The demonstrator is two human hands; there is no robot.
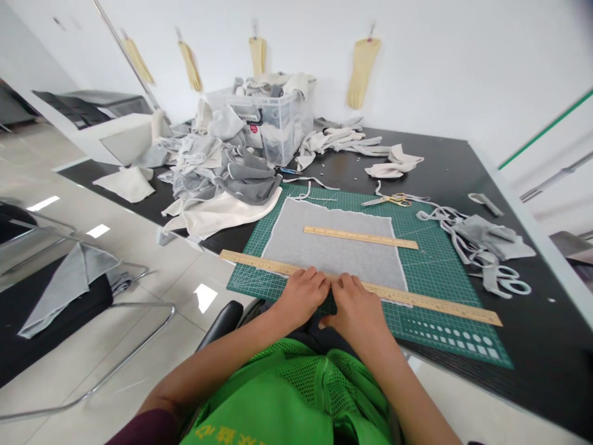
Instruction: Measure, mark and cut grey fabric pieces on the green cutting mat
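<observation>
Across the near part of the green cutting mat [438, 272] lies a long wooden ruler [430, 301], on top of a light grey piece of cloth [343, 259]. My left hand [303, 296] is closed, its curled fingers over the ruler near its middle. Right beside it, almost touching, my right hand [356, 306] has its fingers bent over the same ruler, with the thumb held lower and apart. What lies under the fingertips is hidden. A shorter wooden ruler [361, 237] rests farther up on the cloth.
Gold-handled scissors [391, 199] lie at the mat's far edge; white-handled scissors [507, 278] lie to the right among cloth scraps [493, 238]. A heap of cloth [208, 167] covers the table's left, before a clear plastic bin [278, 120]. A blue cutter [288, 170] sits behind the mat.
</observation>
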